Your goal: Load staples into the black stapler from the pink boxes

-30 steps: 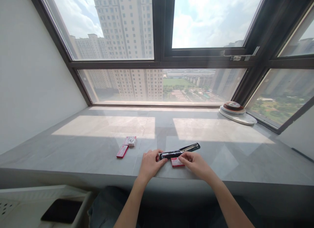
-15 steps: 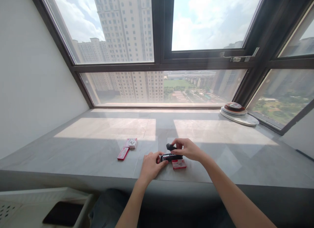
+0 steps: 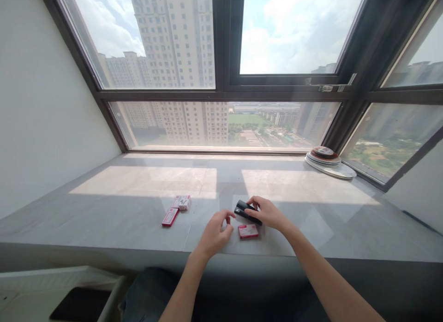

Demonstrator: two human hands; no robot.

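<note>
A black stapler (image 3: 248, 211) lies slantwise just above the sill surface, with my right hand (image 3: 266, 213) gripping its rear half between thumb and fingers. Its top arm is folded down close to the base. My left hand (image 3: 215, 233) is beside the stapler's front end, thumb and forefinger apart and holding nothing. Its forefinger tip comes close to the stapler; I cannot tell whether they touch. In front of the stapler, a small red-and-white box (image 3: 248, 231) lies flat between my hands.
Left on the grey stone sill (image 3: 114, 220) are a flat red box (image 3: 170, 217) and a small white box (image 3: 184, 202) against another red-and-white one. A stack of round plates (image 3: 330, 167) stands in the right window corner. A white basket (image 3: 86, 278) with a dark object sits below left.
The stapler's top arm was lifted and is now closed down. My left hand has let go of the stapler, which has moved back off the red-and-white box in my right hand.
</note>
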